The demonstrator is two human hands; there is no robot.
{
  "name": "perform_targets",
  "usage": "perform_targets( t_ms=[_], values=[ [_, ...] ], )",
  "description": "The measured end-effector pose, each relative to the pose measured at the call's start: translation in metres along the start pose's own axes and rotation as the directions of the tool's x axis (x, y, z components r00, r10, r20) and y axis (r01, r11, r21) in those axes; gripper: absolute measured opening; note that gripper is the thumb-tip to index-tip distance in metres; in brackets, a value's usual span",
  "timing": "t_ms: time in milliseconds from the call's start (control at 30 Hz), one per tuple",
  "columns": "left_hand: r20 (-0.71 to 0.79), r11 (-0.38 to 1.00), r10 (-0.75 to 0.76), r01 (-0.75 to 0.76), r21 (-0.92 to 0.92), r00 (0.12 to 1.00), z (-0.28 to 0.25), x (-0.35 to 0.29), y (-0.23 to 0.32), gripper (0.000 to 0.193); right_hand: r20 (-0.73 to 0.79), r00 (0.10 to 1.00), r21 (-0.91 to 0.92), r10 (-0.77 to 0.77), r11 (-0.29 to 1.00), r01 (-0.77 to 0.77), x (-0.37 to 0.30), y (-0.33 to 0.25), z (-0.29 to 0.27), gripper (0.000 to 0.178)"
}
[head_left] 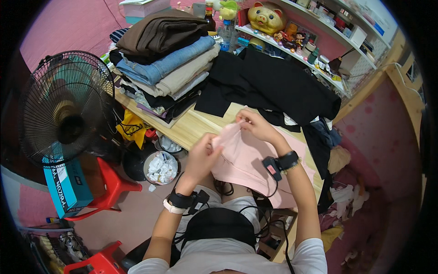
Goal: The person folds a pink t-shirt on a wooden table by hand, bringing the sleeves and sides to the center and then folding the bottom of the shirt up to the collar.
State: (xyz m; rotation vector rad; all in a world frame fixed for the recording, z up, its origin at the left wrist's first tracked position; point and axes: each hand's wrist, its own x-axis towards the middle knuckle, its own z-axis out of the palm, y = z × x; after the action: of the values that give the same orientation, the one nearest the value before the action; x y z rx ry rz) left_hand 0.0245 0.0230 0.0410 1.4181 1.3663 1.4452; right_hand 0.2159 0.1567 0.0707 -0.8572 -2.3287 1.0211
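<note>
A pale pink garment (255, 157) hangs from both my hands over the table's near edge, its lower part spread toward my lap and the right. My left hand (203, 157) is closed on its left edge, thumb on top. At the upper edge my right hand (258, 125) pinches the cloth between thumb and fingers. Which kind of garment it is I cannot tell. Just beyond lies a heap of black clothing (273, 82) on the wooden table (189, 130). A tall pile of folded clothes, with blue jeans (169, 61) in it, stands at the far left of the table.
A black fan (68, 109) stands at the left, near a red stool (112, 185) bearing a blue box (68, 189). Below the table's left edge is a bin (160, 168) of crumpled tissues. Shelves (292, 48) with a gold pig figure (264, 18) line the back. More clothes lie right.
</note>
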Motion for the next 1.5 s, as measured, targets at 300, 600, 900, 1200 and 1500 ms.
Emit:
perform_targets(
  t_ms=[300,600,900,1200,1500],
  values=[
    [0.526,0.913,0.275,-0.390,0.120,0.805,0.096,-0.054,0.001,0.037,-0.068,0.973,-0.043,0.222,0.973,-0.225,-0.136,0.012,-0.019,0.028],
    [0.656,0.996,0.095,-0.072,-0.062,0.749,0.080,-0.075,0.027,0.036,-0.068,0.960,-0.173,0.271,0.945,-0.279,-0.150,0.008,-0.039,0.031],
    [0.291,0.832,0.211,-0.328,0.447,0.933,0.034,-0.066,-0.001,0.050,-0.319,0.887,-0.291,0.335,0.856,-0.427,-0.075,0.072,-0.038,0.028],
    [0.213,0.878,0.254,-0.318,0.358,0.943,0.036,-0.081,-0.018,0.044,-0.391,0.806,-0.388,0.444,0.715,-0.582,-0.042,0.104,-0.024,0.023],
    [0.364,0.895,0.178,-0.305,0.327,0.914,0.032,-0.086,-0.021,0.029,-0.430,0.812,-0.483,0.395,0.659,-0.577,-0.044,0.096,-0.014,0.021]
  ],
)
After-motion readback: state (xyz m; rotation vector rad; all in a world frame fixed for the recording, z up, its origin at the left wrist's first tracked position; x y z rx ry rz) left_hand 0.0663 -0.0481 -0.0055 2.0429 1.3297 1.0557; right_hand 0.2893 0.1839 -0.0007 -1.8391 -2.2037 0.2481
